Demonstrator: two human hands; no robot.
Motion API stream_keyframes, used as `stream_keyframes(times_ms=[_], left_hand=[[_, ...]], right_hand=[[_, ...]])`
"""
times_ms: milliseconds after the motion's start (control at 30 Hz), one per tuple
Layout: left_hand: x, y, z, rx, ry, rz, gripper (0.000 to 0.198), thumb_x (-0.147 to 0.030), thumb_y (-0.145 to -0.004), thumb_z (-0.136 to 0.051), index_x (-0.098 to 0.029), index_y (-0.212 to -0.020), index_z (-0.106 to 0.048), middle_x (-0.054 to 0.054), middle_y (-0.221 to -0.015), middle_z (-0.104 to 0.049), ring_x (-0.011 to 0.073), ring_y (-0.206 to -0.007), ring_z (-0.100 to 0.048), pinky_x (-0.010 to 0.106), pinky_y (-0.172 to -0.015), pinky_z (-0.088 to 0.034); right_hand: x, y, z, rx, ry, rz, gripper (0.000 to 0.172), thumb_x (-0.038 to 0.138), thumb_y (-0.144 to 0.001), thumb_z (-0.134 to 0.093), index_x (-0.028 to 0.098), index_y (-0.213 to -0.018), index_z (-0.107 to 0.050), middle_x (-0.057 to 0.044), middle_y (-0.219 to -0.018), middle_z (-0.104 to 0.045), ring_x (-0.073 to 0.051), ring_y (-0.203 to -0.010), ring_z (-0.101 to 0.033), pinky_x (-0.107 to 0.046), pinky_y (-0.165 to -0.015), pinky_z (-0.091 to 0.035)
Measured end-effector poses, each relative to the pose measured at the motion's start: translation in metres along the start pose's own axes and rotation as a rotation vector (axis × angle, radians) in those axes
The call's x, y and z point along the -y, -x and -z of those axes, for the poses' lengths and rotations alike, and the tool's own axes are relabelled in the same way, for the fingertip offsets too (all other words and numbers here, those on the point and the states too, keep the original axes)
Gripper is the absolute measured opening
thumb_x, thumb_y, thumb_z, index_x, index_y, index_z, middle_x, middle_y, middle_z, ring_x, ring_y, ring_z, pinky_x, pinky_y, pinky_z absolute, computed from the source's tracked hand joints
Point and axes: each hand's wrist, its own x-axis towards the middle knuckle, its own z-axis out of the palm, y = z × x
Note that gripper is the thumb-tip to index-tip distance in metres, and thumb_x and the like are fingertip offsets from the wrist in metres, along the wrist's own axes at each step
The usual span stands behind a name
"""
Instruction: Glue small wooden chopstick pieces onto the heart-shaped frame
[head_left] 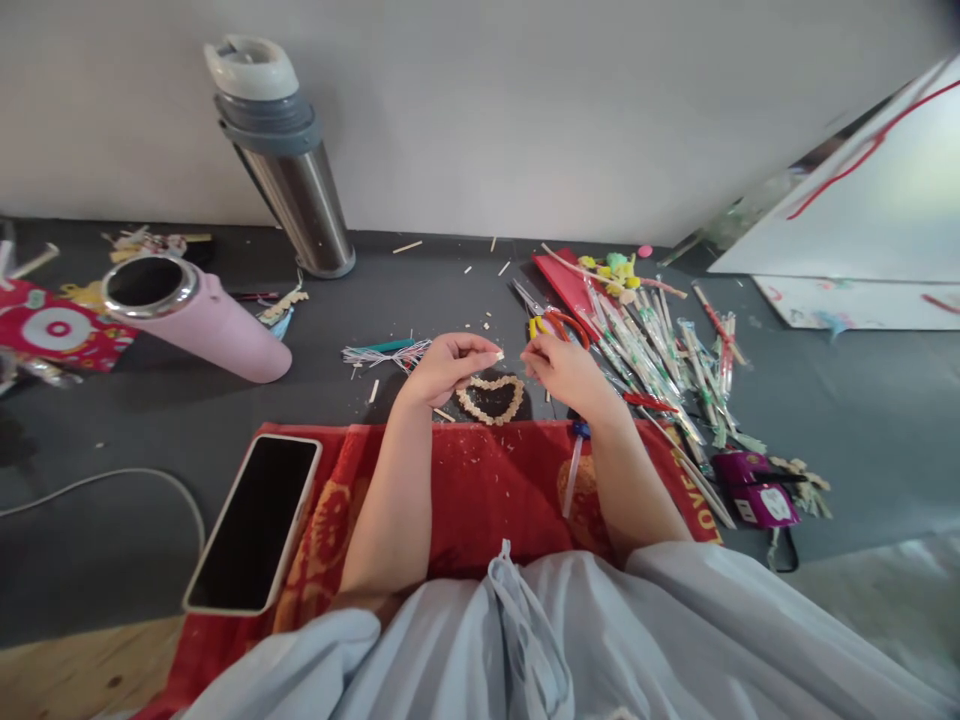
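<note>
Just above a small heart-shaped ring (491,418) made of pale beige pieces, my left hand (454,365) pinches a tiny pale piece (499,355) between thumb and forefinger. My right hand (559,368) faces it a short way to the right, its fingertips pressed together; what they hold, if anything, is too small to make out. The heart lies on the dark table at the edge of a red towel (480,490). Scissors (551,318) with yellow and orange handles lie behind my right hand. A bundle of white twist ties (386,355) is left of my left hand.
A phone (255,525) rests on the towel at left. Beyond it stand a pink tumbler (225,325) and a steel flask (300,190). Plastic-wrapped sticks (649,345) are heaped at right, near a purple object (754,490). A glue stick (574,470) lies by my right forearm.
</note>
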Motion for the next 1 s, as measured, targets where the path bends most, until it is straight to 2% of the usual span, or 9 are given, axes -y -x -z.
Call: stream_keyframes(times_ms=[233,500,600,633,667,733,800,900,1000], left_hand=[[0.000,0.000,0.005,-0.031,0.033,-0.013,0.033,-0.033,-0.061,-0.088,-0.013,-0.080,-0.071,-0.010,-0.050,-0.040,-0.0005,-0.039,-0.021,0.023,-0.041,-0.007],[-0.007,-0.002,0.007,-0.186,0.087,0.008,0.011,-0.016,-0.073,-0.079,-0.012,-0.077,-0.069,-0.009,-0.049,-0.039,-0.0008,-0.040,-0.020,0.021,-0.041,-0.007],[-0.007,-0.004,0.008,-0.253,0.093,0.017,0.008,-0.014,-0.077,-0.076,-0.012,-0.077,-0.068,-0.010,-0.047,-0.034,-0.0005,-0.038,-0.019,0.021,-0.040,-0.006],[-0.007,-0.005,0.008,-0.261,0.092,0.021,0.008,-0.014,-0.077,-0.075,-0.012,-0.077,-0.068,-0.010,-0.046,-0.034,-0.0005,-0.038,-0.019,0.021,-0.040,-0.006],[-0.007,-0.006,0.009,-0.261,0.090,0.024,0.008,-0.014,-0.077,-0.075,-0.012,-0.077,-0.067,-0.011,-0.046,-0.033,-0.0006,-0.038,-0.019,0.021,-0.040,-0.006],[-0.006,-0.006,0.009,-0.254,0.084,0.029,0.010,-0.015,-0.077,-0.077,-0.013,-0.077,-0.067,-0.011,-0.046,-0.032,-0.0005,-0.038,-0.019,0.021,-0.040,-0.006],[-0.006,-0.006,0.008,-0.254,0.075,0.036,0.010,-0.015,-0.076,-0.077,-0.013,-0.077,-0.067,-0.011,-0.046,-0.031,-0.0004,-0.038,-0.018,0.020,-0.040,-0.007],[-0.007,-0.005,0.007,-0.252,0.062,0.040,0.010,-0.015,-0.077,-0.076,-0.013,-0.078,-0.067,-0.011,-0.046,-0.030,-0.0002,-0.038,-0.017,0.019,-0.039,-0.007],[-0.007,-0.005,0.006,-0.243,0.047,0.033,0.010,-0.014,-0.075,-0.076,-0.012,-0.077,-0.066,-0.012,-0.045,-0.030,-0.0003,-0.038,-0.017,0.018,-0.039,-0.008]], right_hand=[[-0.001,0.000,-0.007,-0.046,0.217,-0.016,0.018,0.029,-0.096,-0.049,0.021,-0.085,-0.060,-0.005,-0.075,-0.070,-0.023,-0.077,-0.067,-0.032,-0.069,-0.040],[-0.004,-0.007,0.002,-0.087,0.436,-0.098,0.046,0.046,-0.099,-0.043,0.019,-0.070,-0.066,-0.010,-0.075,-0.071,-0.025,-0.074,-0.066,-0.033,-0.062,-0.033],[-0.004,-0.007,0.004,-0.111,0.321,-0.142,0.026,0.036,-0.095,-0.055,0.018,-0.099,-0.072,-0.010,-0.091,-0.076,-0.028,-0.088,-0.070,-0.034,-0.071,-0.042],[-0.005,-0.007,0.005,-0.113,0.275,-0.152,0.028,0.031,-0.092,-0.059,0.018,-0.114,-0.070,-0.009,-0.096,-0.077,-0.028,-0.093,-0.071,-0.035,-0.077,-0.045],[-0.005,-0.005,0.005,-0.110,0.239,-0.159,0.038,0.027,-0.090,-0.062,0.018,-0.127,-0.064,-0.009,-0.100,-0.078,-0.029,-0.098,-0.071,-0.036,-0.082,-0.046],[-0.007,0.000,0.007,-0.105,0.209,-0.170,0.052,0.026,-0.088,-0.064,0.017,-0.138,-0.057,-0.009,-0.103,-0.078,-0.030,-0.102,-0.070,-0.038,-0.088,-0.047],[-0.009,0.007,0.009,-0.118,0.232,-0.186,0.045,0.032,-0.091,-0.061,0.017,-0.134,-0.061,-0.010,-0.101,-0.078,-0.031,-0.099,-0.071,-0.039,-0.086,-0.047],[-0.016,0.024,0.015,-0.167,0.295,-0.206,0.032,0.038,-0.095,-0.053,0.017,-0.109,-0.072,-0.012,-0.092,-0.077,-0.030,-0.088,-0.070,-0.037,-0.077,-0.046],[-0.032,0.047,0.021,-0.236,0.291,-0.257,0.020,0.035,-0.091,-0.058,0.019,-0.090,-0.071,-0.009,-0.083,-0.074,-0.026,-0.080,-0.068,-0.034,-0.073,-0.044]])
